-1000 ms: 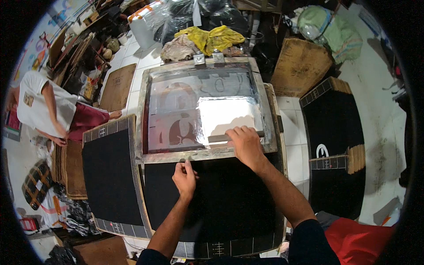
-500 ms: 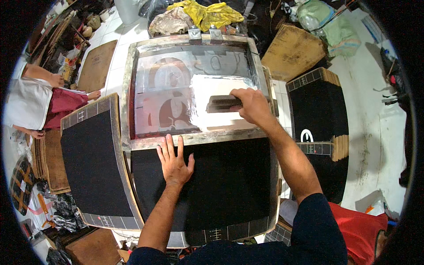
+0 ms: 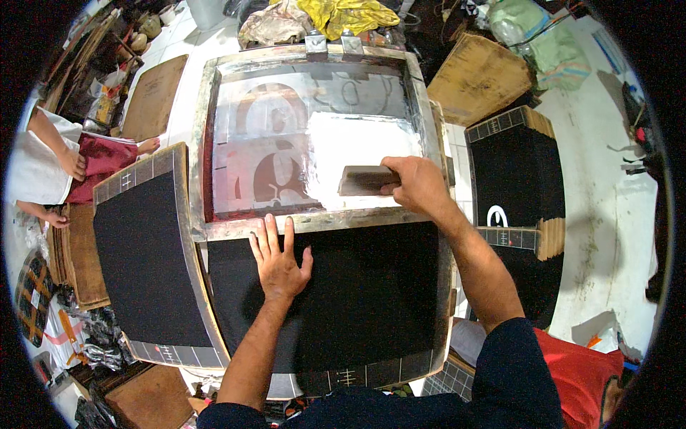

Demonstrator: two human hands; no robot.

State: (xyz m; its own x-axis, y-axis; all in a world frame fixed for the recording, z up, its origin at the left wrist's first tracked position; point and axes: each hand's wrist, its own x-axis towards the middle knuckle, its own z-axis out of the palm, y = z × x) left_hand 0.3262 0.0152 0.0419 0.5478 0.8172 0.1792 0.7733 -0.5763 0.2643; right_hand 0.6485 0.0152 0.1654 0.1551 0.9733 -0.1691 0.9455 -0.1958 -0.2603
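My right hand [image 3: 421, 189] grips a dark squeegee [image 3: 361, 181] over white ink [image 3: 361, 136] that covers the right part of a screen mesh [image 3: 261, 107]; pale stencil shapes show on its left. A worn frame [image 3: 204, 136] holds the mesh, with two metal clamps [image 3: 316, 46] at the far side. My left hand [image 3: 279, 268] lies open, fingers spread, fingertips on the frame's front rail. Beneath it is a board covered in black fabric [image 3: 343, 307].
More black boards stand left [image 3: 146, 264] and right [image 3: 511, 171]. A co-worker [image 3: 50, 161] is at far left. Brown boards [image 3: 153, 100], crumpled cloths [image 3: 343, 14] and a green sack [image 3: 557, 64] lie behind. A red garment [image 3: 579, 372] shows lower right.
My left hand has gone from curled to spread on the frame. The squeegee in my right hand has shifted and moved slightly toward me since half a second ago. The view has shifted too.
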